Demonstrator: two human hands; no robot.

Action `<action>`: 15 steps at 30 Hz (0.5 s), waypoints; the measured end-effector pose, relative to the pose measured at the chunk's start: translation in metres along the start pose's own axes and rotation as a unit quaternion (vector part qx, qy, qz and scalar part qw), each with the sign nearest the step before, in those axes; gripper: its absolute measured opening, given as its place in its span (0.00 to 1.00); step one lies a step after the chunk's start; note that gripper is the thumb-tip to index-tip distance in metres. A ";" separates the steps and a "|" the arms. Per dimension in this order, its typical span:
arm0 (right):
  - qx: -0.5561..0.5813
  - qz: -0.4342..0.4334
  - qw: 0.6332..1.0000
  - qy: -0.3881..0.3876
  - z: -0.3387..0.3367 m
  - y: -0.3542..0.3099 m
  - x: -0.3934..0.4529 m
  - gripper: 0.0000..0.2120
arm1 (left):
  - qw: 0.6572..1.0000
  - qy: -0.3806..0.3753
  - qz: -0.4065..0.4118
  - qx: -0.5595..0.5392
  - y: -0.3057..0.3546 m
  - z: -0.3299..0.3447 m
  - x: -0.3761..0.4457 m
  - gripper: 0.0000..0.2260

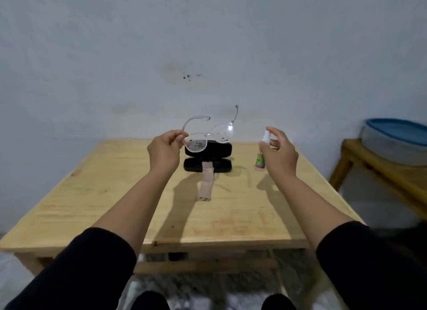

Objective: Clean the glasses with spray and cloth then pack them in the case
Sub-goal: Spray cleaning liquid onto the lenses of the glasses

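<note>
**Glasses held up in left hand, spray bottle in right, over the table**

Left hand (pixel 164 147) raised above the far half of the table (pixel 115 194); its fingers (pixel 178 137) pinch the glasses (pixel 208 138) at the hinge end of one temple, thumb and forefinger pressed together on the clear frame; the rest of the hand curled. Glasses are clear-framed, held in the air with lenses facing the camera and both temples unfolded, pointing away toward the wall (pixel 208 43); both lenses carry visible specks and smears, some brownish; the frame sits tilted, its right end higher than the left.

Right hand (pixel 279 151) holds the spray bottle (pixel 262 154) upright, just beside and to the right of the glasses, apart from them; forefinger rests on top of the white spray head, thumb against the bottle's side, remaining fingers loosely spread; the lower part of the bottle bears a green and red label; bottle is off the table.

Case (pixel 208 158) lies open on the table directly behind and below the glasses, black, lid half toward the wall, base half nearer; a beige cloth (pixel 206 182), folded into a narrow strip, hangs from the base half and runs forward along the tabletop.

Both forearms bare, black sleeves (pixel 80 270) pushed up near the elbows; a second wooden stand (pixel 381 171) with a grey and blue tub (pixel 397 138) stands at right, well apart.
</note>
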State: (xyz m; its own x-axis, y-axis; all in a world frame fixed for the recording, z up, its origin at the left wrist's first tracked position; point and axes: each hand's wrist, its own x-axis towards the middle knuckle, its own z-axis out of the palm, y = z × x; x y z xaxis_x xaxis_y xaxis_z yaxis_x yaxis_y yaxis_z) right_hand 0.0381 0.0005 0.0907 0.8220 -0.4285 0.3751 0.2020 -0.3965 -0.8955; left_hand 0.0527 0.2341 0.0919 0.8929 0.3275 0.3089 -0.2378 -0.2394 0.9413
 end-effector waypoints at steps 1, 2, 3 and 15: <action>-0.013 -0.001 1.000 0.026 -0.015 0.004 0.003 0.17 | 1.000 -0.010 0.002 -0.001 0.002 0.011 -0.003 0.07; -0.026 -0.002 0.998 0.050 -0.030 0.008 0.004 0.16 | 1.000 -0.019 0.004 0.000 0.003 0.022 -0.006 0.07; -0.037 0.001 0.997 0.070 -0.044 0.014 0.006 0.15 | 1.000 -0.029 0.006 0.003 0.005 0.033 -0.010 0.07; -0.176 0.032 0.980 0.091 -0.164 0.083 -0.024 0.18 | 0.993 -0.114 0.019 0.005 0.015 0.126 -0.056 0.08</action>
State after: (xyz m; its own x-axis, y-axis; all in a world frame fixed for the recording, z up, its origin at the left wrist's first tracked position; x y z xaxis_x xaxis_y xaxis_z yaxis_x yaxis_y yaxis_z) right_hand -0.0519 -0.1558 0.0466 0.7126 -0.5865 0.3851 -0.0695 -0.6052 -0.7930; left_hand 0.0477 0.0968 0.0718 0.9471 0.1023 0.3042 -0.2702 -0.2572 0.9278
